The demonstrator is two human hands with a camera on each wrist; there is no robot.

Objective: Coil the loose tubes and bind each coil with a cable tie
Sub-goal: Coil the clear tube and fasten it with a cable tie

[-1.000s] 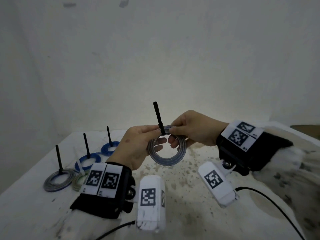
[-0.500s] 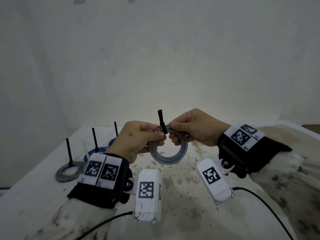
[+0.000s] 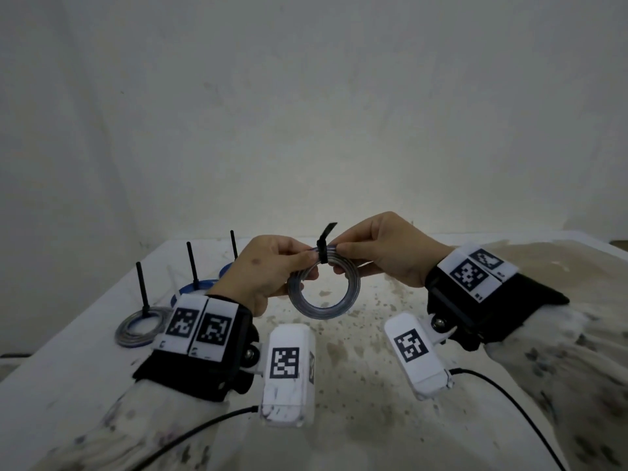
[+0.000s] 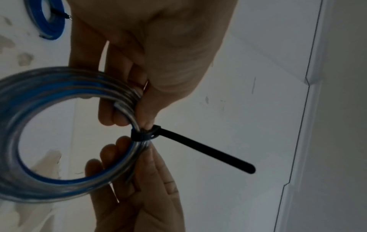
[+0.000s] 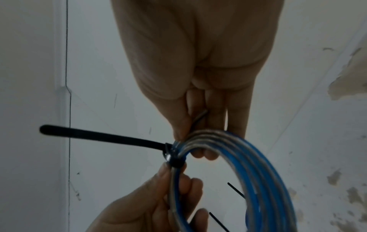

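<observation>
I hold a coil of clear and blue tube (image 3: 323, 311) in the air above the table, between both hands. A black cable tie (image 3: 322, 254) is wrapped round the top of the coil, its tail (image 4: 208, 150) sticking out free. My left hand (image 3: 272, 270) pinches the coil just left of the tie, thumb tip against the tie's head (image 4: 152, 130). My right hand (image 3: 384, 253) pinches the coil on the other side (image 5: 190, 141), thumb on the outside and fingers inside the ring. From the right wrist the tail (image 5: 99, 136) points left, away from the coil (image 5: 258, 164).
Three bound coils lie at the table's left, each with a black tie tail standing up: a grey one (image 3: 142, 329) and two blue ones (image 3: 193, 287) (image 3: 226, 268). The white, stained table (image 3: 356, 351) stands against a pale wall. Black camera cables trail from both wrists.
The tie's tail stood long and upright a second ago; now it leans and looks shorter from the head. Both hands have closed in on the tie at the coil's top.
</observation>
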